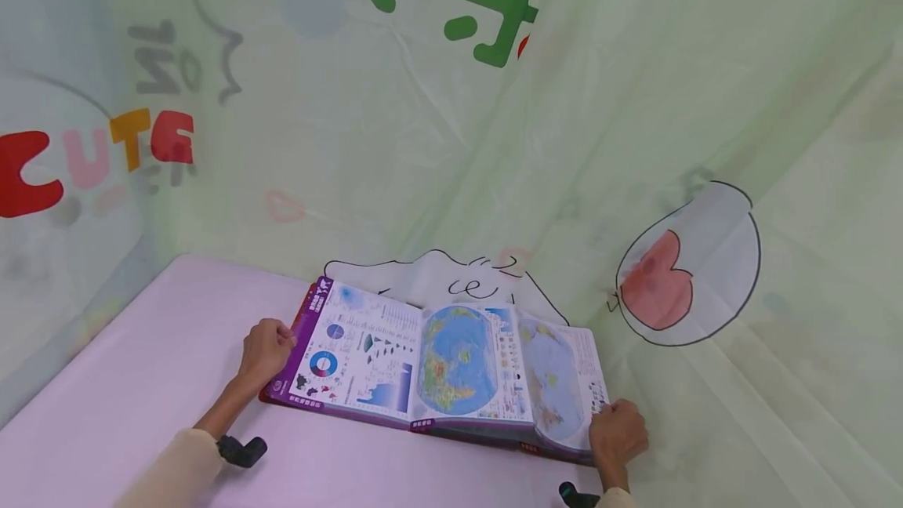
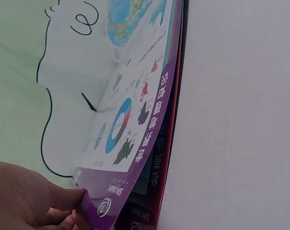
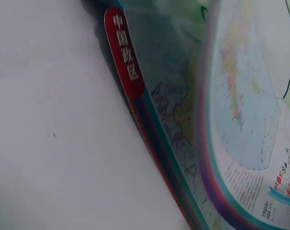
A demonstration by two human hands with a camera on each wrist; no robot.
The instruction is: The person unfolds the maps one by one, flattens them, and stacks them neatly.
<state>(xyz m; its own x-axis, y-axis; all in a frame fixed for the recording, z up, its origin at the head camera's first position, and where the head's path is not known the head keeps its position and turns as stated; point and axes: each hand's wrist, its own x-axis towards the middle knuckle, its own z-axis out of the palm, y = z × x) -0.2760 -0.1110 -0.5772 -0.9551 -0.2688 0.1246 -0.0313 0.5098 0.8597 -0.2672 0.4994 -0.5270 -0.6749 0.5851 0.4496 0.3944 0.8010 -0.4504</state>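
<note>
A glossy fold-out map point(image 1: 457, 359) lies spread in panels on the table, with charts on its left panel and world maps on the middle and right ones. My left hand point(image 1: 266, 350) is at its purple left border; in the left wrist view, thumb and fingers point(image 2: 65, 196) pinch the purple corner, raised off a red-edged layer point(image 2: 152, 211) beneath. At the other end, my right hand point(image 1: 618, 431) grips the right edge with curled fingers. The right panel point(image 3: 245, 96) bows upward over a lower map layer with a red tab point(image 3: 123, 52). My right hand is outside the right wrist view.
The pale pink tabletop point(image 1: 155, 343) extends to the left and front of the map. Behind and to the right hangs a light green printed curtain point(image 1: 353, 163), close to the map's back edge. Dark wrist-worn devices point(image 1: 242, 451) sit at both cuffs.
</note>
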